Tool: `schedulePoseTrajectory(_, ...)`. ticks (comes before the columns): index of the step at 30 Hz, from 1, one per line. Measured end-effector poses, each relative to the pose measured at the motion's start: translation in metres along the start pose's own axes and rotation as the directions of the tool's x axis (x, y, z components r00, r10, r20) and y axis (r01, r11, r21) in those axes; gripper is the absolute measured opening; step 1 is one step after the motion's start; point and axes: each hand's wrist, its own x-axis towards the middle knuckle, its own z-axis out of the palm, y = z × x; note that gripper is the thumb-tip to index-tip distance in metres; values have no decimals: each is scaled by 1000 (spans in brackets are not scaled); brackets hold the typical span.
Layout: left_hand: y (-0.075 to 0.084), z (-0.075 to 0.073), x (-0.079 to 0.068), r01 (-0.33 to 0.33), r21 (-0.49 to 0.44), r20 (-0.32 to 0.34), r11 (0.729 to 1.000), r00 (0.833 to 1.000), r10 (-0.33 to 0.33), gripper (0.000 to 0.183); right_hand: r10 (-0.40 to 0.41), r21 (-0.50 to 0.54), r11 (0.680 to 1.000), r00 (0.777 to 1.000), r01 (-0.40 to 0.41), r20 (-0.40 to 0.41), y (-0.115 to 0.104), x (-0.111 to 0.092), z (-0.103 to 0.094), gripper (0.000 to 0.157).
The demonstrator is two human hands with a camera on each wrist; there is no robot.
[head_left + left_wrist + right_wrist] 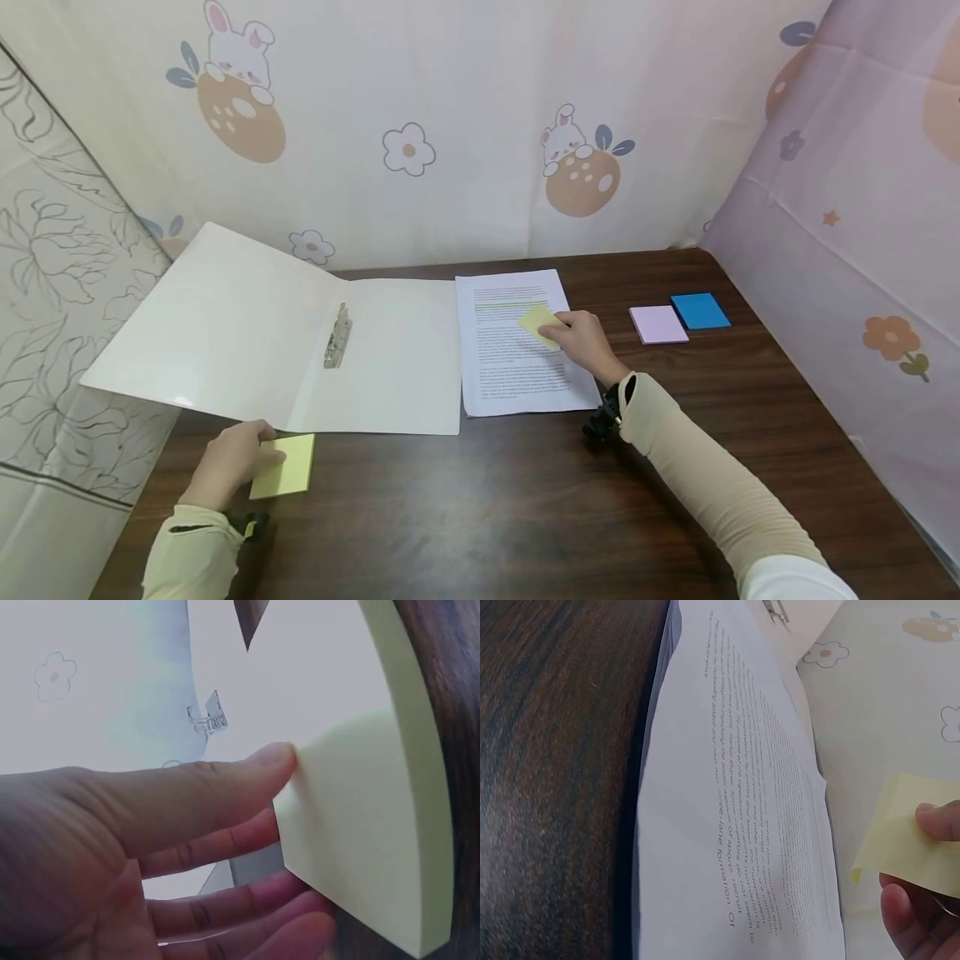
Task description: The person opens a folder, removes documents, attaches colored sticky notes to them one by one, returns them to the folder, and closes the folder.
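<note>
Head view: hands (231, 460) (583, 337) pinch yellow pad (292, 472), yellow note (537, 322).

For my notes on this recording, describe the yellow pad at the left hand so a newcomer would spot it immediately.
On the dark wooden table sits an open white binder. By its near edge, toward the left, the left hand grips a square yellow pad. Its thickness sets it apart from the thin yellow note in the right hand.
</note>
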Motion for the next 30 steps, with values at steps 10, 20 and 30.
schedulePoseTrajectory(10,9,-5,-2,-40,52,-31,998,999,42,32,-1,-10,1000,1000,1,-2,-1,0,1,26)
schedulePoseTrajectory(20,42,6,16,-175,13,-62,985,983,175,34,4,-6,1000,1000,-4,-1,-2,-2,0,27)
schedulePoseTrajectory(30,87,26,36,-327,41,-110,944,938,329,40,20,-5,1000,1000,-20,7,-1,-3,0,31)
